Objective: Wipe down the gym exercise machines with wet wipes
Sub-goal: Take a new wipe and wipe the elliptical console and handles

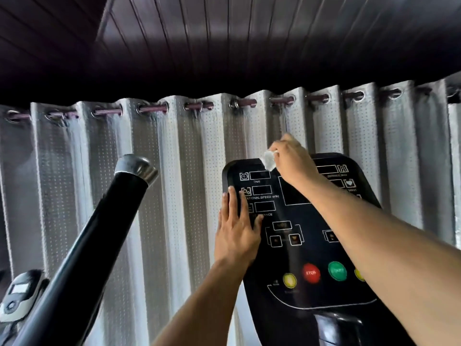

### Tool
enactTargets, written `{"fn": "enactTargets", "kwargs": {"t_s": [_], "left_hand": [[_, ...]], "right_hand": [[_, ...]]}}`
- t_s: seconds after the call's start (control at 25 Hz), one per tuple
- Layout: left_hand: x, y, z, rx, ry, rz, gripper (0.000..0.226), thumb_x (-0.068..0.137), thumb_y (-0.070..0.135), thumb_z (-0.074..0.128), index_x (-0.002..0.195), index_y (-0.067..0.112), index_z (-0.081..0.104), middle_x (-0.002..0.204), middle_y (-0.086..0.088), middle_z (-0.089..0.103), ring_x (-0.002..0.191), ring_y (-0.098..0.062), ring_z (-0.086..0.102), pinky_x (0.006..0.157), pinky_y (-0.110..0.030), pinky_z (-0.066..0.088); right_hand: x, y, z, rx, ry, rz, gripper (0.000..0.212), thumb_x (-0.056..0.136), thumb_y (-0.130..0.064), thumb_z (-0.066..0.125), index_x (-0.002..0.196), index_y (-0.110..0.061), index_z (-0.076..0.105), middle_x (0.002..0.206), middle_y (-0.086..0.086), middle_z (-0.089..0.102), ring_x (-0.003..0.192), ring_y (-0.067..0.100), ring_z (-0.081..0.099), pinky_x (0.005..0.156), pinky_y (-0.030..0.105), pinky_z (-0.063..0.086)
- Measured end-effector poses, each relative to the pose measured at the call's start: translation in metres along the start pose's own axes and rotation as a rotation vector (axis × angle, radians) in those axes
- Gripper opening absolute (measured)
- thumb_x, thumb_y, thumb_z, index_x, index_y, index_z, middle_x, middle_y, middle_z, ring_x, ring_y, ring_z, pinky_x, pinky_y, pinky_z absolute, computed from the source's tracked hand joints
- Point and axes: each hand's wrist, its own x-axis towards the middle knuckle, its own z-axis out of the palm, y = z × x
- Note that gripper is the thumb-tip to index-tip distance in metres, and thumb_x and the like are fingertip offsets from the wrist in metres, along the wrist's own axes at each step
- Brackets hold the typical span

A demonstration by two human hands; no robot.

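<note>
A black exercise machine console (306, 236) with display windows, red, green and yellow buttons fills the lower right. My right hand (291, 161) reaches over its top edge and pinches a crumpled white wet wipe (269, 159) against the upper rim of the panel. My left hand (237, 228) lies flat with straight fingers on the console's left edge, beside the display labels. My right forearm crosses the panel and hides part of the central screen.
A black handlebar (104, 228) with a metal end cap slants up on the left. A smaller grey console (17, 295) sits at the lower left. Grey eyelet curtains (174, 158) hang behind on a rod, under a dark panelled ceiling.
</note>
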Motion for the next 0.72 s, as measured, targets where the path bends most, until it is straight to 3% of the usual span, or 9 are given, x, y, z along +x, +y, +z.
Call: {"fn": "enactTargets", "kwargs": {"t_s": [0.08,0.2,0.28,0.4,0.52,0.64,0.72], "left_hand": [[0.003,-0.001,0.002,-0.018,0.011,0.007,0.073,0.108,0.057,0.028,0.166,0.025,-0.004,0.168,0.009,-0.029,0.155,-0.01,-0.026,0.131,-0.04,0.008],[0.002,-0.003,0.005,-0.008,0.019,0.012,0.073,0.108,0.057,0.027,0.166,0.025,-0.001,0.168,0.011,-0.03,0.155,-0.008,-0.027,0.131,-0.038,0.011],[0.005,-0.003,0.005,-0.009,0.029,0.01,0.072,0.108,0.057,0.028,0.167,0.025,0.001,0.169,0.012,-0.028,0.155,-0.007,-0.026,0.13,-0.037,0.013],[0.003,0.0,0.003,-0.002,0.025,0.014,0.071,0.108,0.056,0.027,0.167,0.024,0.001,0.169,0.011,-0.027,0.155,-0.007,-0.027,0.13,-0.034,0.01],[0.001,0.0,0.0,0.022,0.005,0.02,0.07,0.109,0.054,0.024,0.166,0.024,-0.003,0.169,0.01,-0.029,0.153,-0.007,-0.029,0.129,-0.032,0.003],[0.002,-0.001,0.0,0.024,0.009,0.022,0.069,0.109,0.053,0.024,0.166,0.024,-0.003,0.169,0.008,-0.028,0.153,-0.007,-0.028,0.13,-0.033,0.002],[0.001,-0.001,0.002,0.02,0.013,0.021,0.07,0.109,0.055,0.023,0.166,0.024,-0.002,0.169,0.008,-0.028,0.154,-0.008,-0.027,0.131,-0.037,0.008]], "right_hand": [[0.018,-0.014,0.031,0.011,-0.007,-0.007,0.021,0.098,0.0,0.056,0.115,-0.002,0.068,0.114,0.012,0.058,0.086,0.024,0.064,0.074,0.035,0.059],[0.015,-0.033,0.068,0.006,-0.047,-0.036,0.025,0.1,-0.01,0.053,0.12,-0.01,0.069,0.122,0.006,0.063,0.114,0.028,0.056,0.099,0.045,0.045],[0.01,-0.035,0.073,0.025,-0.057,-0.099,0.031,0.102,-0.019,0.048,0.125,-0.013,0.068,0.129,0.003,0.063,0.121,0.027,0.054,0.107,0.046,0.037],[0.008,-0.033,0.071,0.044,-0.139,-0.192,0.039,0.105,-0.027,0.042,0.135,-0.012,0.062,0.141,0.002,0.058,0.129,0.026,0.054,0.111,0.043,0.038],[0.0,-0.029,0.071,0.01,-0.141,-0.184,0.046,0.107,-0.036,0.039,0.146,-0.017,0.053,0.155,0.0,0.048,0.144,0.021,0.043,0.116,0.044,0.031],[-0.011,-0.017,0.068,-0.004,0.033,-0.088,0.039,0.1,-0.031,0.043,0.127,-0.013,0.067,0.13,0.005,0.065,0.121,0.03,0.059,0.104,0.046,0.042],[-0.011,-0.007,0.062,-0.101,-0.005,0.062,0.049,0.098,-0.041,0.037,0.125,-0.013,0.067,0.129,0.007,0.064,0.12,0.029,0.058,0.107,0.048,0.038]]}}
